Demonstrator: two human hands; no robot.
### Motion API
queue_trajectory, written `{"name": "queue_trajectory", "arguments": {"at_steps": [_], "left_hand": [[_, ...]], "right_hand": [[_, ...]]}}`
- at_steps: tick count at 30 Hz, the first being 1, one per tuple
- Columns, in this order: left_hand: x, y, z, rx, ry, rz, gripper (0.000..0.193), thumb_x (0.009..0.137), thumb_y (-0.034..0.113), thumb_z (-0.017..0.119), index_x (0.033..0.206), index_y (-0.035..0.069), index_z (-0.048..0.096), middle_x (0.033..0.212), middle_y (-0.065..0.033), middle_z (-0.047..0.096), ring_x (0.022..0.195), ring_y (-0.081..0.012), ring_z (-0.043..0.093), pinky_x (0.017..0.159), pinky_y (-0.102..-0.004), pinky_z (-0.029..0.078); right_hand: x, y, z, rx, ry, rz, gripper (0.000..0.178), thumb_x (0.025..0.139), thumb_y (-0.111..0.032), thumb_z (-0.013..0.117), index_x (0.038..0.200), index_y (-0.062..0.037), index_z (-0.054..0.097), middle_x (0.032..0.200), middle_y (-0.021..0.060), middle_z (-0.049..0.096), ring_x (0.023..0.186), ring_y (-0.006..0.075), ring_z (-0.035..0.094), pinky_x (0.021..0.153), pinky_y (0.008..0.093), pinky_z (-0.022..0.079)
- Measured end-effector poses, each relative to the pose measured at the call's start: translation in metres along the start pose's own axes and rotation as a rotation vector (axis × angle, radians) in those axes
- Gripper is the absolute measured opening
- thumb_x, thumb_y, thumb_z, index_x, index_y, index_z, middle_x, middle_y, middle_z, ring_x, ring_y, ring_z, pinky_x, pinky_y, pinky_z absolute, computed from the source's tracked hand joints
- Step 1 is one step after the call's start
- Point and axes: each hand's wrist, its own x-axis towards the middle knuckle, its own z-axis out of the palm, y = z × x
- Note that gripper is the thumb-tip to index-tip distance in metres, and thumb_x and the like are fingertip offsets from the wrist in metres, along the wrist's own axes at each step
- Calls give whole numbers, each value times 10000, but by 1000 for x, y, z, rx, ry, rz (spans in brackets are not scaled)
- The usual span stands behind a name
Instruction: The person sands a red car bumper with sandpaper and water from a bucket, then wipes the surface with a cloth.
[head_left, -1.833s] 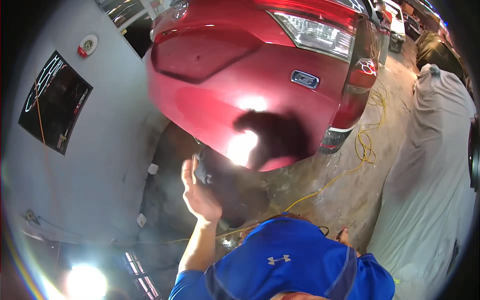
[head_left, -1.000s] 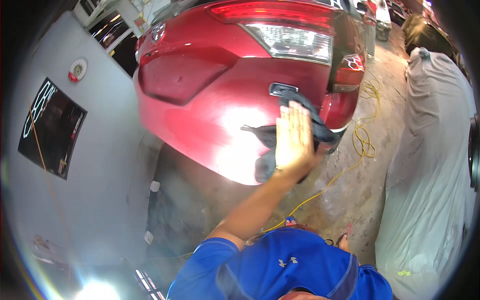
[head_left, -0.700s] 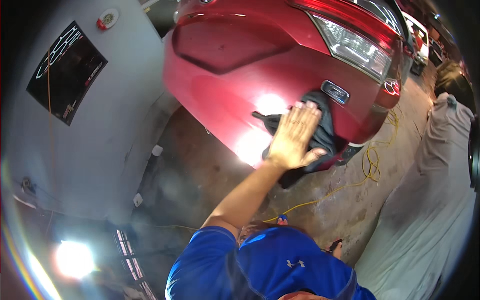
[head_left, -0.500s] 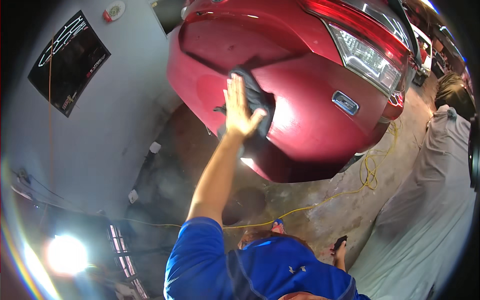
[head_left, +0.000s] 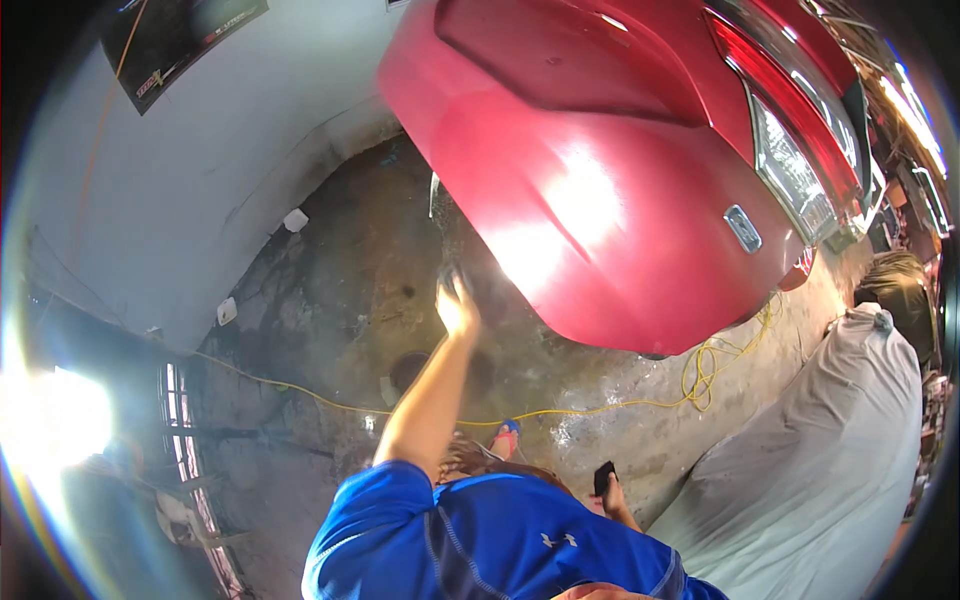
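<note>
Over the floor, beside the red car's rear bumper (head_left: 650, 250), my left hand (head_left: 459, 312) is stretched out and apart from the paint. It is smeared by motion. At its fingers shows a small part of a dark cloth (head_left: 450, 274), mostly hidden by the hand. Low by my right side, my right hand (head_left: 613, 496) is closed on a flat black object (head_left: 603, 477), too small to tell its kind. Bright glare lies across the bumper, below the red and clear tail light (head_left: 790, 150).
A yellow cord (head_left: 345, 405) runs over the stained concrete floor and lies in loops (head_left: 705, 375) beneath the car's right end. To the right stands something under a grey cover (head_left: 800, 450). A pale wall (head_left: 230, 150) with a dark poster (head_left: 180, 45) is at left, a bright lamp (head_left: 65, 415) below.
My left hand has come off the bumper, taking the dark cloth with it, back toward me over the floor. The view has shifted. My right hand still holds the black object.
</note>
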Motion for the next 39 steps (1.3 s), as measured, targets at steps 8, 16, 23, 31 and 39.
{"name": "queue_trajectory", "arguments": {"at_steps": [8, 16, 23, 31, 39], "left_hand": [[-243, -23, -56, -245, -1650, -667, 543, 1035, 474, 615, 1416, 87, 616, 1431, -152, 608, 1293, -303, 598, 977, -476, 569], [-136, -231, -152, 200, -1798, -53, 608, 1035, 564, 532, 1345, 53, 644, 1312, -224, 678, 1237, -381, 636, 1034, -421, 485], [-163, -301, -175, 418, -1686, -689, 773, 954, 698, 536, 1436, 98, 606, 1335, -229, 669, 1289, -351, 618, 1092, -440, 470], [-176, -243, -122, 622, -1598, -126, 718, 976, 579, 579, 1472, 60, 537, 1317, -238, 668, 1209, -421, 647, 1035, -481, 513], [-179, 48, -42, -245, -1288, 1236, 391, 1037, 323, 564, 1348, 89, 603, 1461, -122, 588, 1332, -303, 591, 1082, -447, 517]], "right_hand": [[31, -97, 81, 624, -733, -93, 642, 993, -652, 473, 1356, -137, 597, 1204, 80, 675, 1058, 284, 664, 865, 442, 559], [-18, -109, 75, -152, -465, -317, 320, 977, -397, 573, 1125, -122, 642, 952, 55, 663, 858, 219, 662, 801, 396, 561], [-41, -49, -5, -84, 35, 79, 368, 1012, -394, 507, 1139, -84, 661, 969, 91, 694, 852, 231, 690, 790, 403, 573], [18, -81, -39, -72, -102, 368, 441, 1052, -390, 433, 1155, -40, 682, 987, 131, 730, 846, 244, 721, 777, 412, 586], [20, -219, 18, -248, -353, -250, 502, 1090, -377, 373, 1227, 11, 661, 959, 164, 724, 795, 256, 711, 735, 403, 582]]}}
